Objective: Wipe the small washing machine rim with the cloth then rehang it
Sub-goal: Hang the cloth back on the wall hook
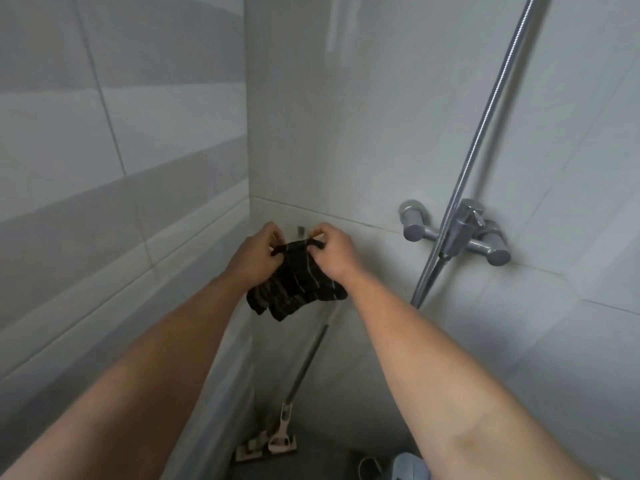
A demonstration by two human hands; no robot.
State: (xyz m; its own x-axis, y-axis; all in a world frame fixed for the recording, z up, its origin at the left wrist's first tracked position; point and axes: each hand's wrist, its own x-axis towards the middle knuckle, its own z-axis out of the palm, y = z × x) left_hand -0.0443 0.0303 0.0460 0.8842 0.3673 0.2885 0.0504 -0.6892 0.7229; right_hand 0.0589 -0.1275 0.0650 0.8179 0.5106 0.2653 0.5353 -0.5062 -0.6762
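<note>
A dark cloth [294, 289] with thin pale stripes hangs between both hands in front of the tiled wall corner. My left hand [256, 256] pinches one end of its top loop and my right hand [334, 252] pinches the other end, so the loop is stretched level. A small metal hook [300, 230] sits on the wall just above and behind the loop, between the two hands. The loop is close to the hook; I cannot tell whether they touch. The washing machine is not in view.
A chrome shower mixer tap [460, 233] juts from the wall to the right, with a metal hose [491, 109] running up from it. A mop [282, 434] leans in the corner below, its handle rising under the cloth. Tiled walls close in left and ahead.
</note>
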